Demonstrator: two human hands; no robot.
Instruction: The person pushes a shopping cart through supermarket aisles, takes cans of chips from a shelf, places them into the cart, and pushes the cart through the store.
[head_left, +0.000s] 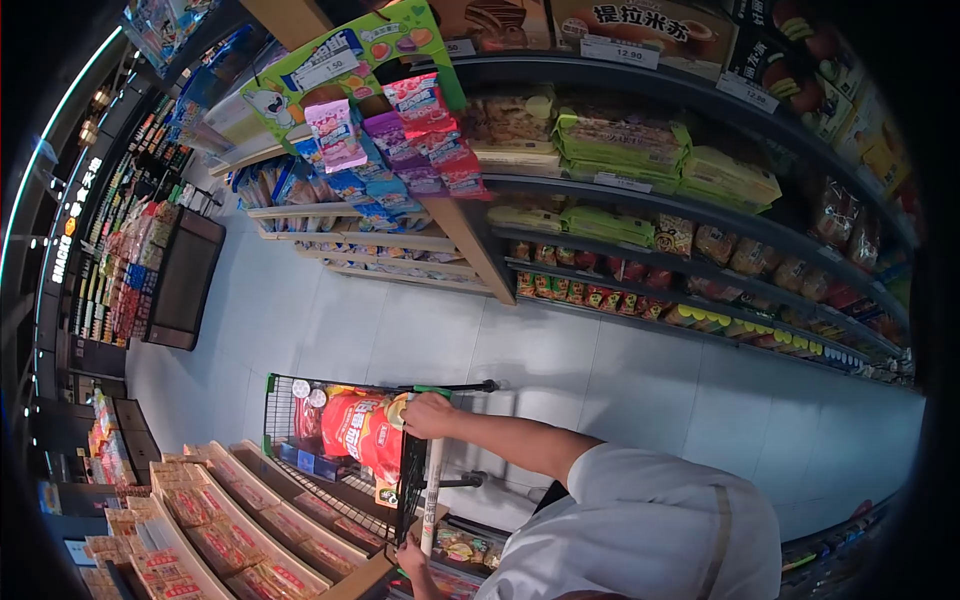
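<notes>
A shopping cart [268, 425] with a black wire basket and green corner trim stands in front of me. My right hand [428, 415] is closed around the end of its handle [433, 490], by the basket's rear corner. At the handle's other end, my left hand [410, 555] grips the cart, its fingers partly hidden. Inside the basket lie a large red bag with white lettering [360, 432], a dark blue box [308, 460] and a container with white round lids [317, 397].
Shelves of packaged bread and snacks [620, 150] line my right side. Small candy bags hang from a green display board [380, 60]. Close on my left is a tiered rack of packets [220, 530]. Pale floor tiles [340, 320] run between them, with a dark display stand [185, 280] farther ahead.
</notes>
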